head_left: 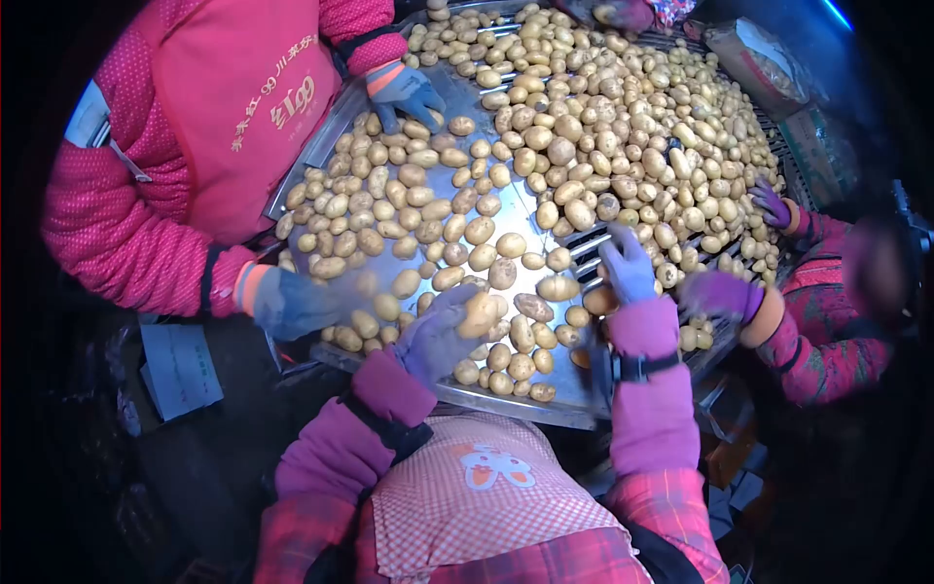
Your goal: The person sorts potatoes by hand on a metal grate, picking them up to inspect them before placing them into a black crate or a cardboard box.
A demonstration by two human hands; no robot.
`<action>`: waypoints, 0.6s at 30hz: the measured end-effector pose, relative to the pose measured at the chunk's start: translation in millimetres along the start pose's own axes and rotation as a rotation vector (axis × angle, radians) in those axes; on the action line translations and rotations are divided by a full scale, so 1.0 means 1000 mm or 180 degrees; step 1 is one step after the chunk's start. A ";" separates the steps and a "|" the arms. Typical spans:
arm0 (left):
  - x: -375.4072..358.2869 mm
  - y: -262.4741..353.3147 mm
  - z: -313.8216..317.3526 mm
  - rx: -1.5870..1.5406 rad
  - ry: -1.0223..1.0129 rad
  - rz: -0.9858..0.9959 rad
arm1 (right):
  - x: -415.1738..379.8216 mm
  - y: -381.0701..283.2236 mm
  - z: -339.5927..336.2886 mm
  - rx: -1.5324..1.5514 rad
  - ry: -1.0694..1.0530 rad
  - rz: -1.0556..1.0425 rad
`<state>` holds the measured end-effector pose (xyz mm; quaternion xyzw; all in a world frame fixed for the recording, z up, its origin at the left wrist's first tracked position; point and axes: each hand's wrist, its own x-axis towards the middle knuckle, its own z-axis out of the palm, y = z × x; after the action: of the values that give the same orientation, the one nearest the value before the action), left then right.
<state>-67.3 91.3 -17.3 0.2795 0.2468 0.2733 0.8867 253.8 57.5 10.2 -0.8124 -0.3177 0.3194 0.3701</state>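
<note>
Head view: a potato (480, 315) at frame center, partly hidden by glove fingers, is gripped by the left hand (436, 336) above the metal tray (518, 208). Right of center, the right hand (630, 270) is beside the slatted grate (588, 245); its finger closure cannot be determined. Left of center, a co-worker's gloved hand (300, 304) has blurred fingertips.

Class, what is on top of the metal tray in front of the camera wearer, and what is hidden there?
Many loose potatoes lie on the metal tray, with shiny metal showing between them. The left hand, gripping a potato, covers part; what lies beneath cannot be seen.
</note>
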 end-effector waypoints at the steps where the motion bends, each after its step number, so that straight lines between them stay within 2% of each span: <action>1: -0.005 0.012 0.007 -0.0991 -0.0178 -0.0091 | 0.033 0.025 0.015 -0.0406 0.0382 -0.0611; 2: -0.011 0.027 0.017 -0.0989 -0.0119 -0.0066 | 0.043 0.010 0.023 -0.1244 0.0418 -0.0627; 3: -0.019 0.040 0.028 -0.0562 -0.0078 -0.0012 | 0.053 0.009 0.034 -0.1632 0.0363 -0.0757; 4: -0.025 0.046 0.031 -0.0142 -0.0032 0.0044 | 0.056 -0.002 0.043 -0.1851 0.0324 -0.0708; 6: -0.029 0.043 0.018 -0.0124 0.0091 0.0075 | 0.058 -0.026 0.057 -0.2420 0.0379 -0.0448; 7: -0.029 0.038 0.011 -0.0108 0.0130 0.0036 | 0.057 -0.030 0.063 -0.2494 0.0554 -0.0314; 8: -0.029 0.031 0.007 -0.0116 0.0517 -0.0055 | 0.061 -0.030 0.064 -0.2560 0.0508 -0.0315; 9: -0.030 0.028 0.001 -0.0141 0.0488 -0.0069 | 0.061 -0.036 0.061 -0.2637 0.0494 -0.0296; 11: -0.029 0.027 -0.010 -0.0650 0.0280 -0.0019 | 0.050 -0.042 0.039 -0.1729 -0.0195 -0.0258; 12: -0.030 0.028 -0.005 0.0400 0.0337 0.0367 | 0.058 -0.004 0.038 -0.0636 -0.0128 -0.0504; 13: -0.029 0.038 0.001 0.0386 0.0294 0.0378 | 0.019 -0.033 0.032 0.0376 -0.0435 -0.0497; 14: -0.028 0.050 0.008 0.1924 0.0363 0.0487 | -0.023 -0.061 0.027 0.1353 -0.0853 0.0200; 15: -0.026 0.057 0.012 0.3478 0.0399 0.0586 | -0.042 -0.044 0.026 0.0801 -0.0731 -0.0589; 16: -0.022 0.057 0.012 0.3502 0.0304 0.0586 | -0.069 -0.046 0.034 0.2073 -0.0858 0.0391; 17: -0.018 0.051 0.010 0.3492 0.0132 0.0916 | -0.085 -0.038 0.028 0.2672 -0.1088 0.0932; 18: -0.014 0.042 0.007 0.3459 -0.0052 0.1229 | -0.111 -0.030 0.030 0.1009 -0.0458 -0.0670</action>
<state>-88.3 109.8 18.2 0.7370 0.2895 0.2619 0.5517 157.0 1.8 50.1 -0.6813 -0.3723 0.3823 0.5011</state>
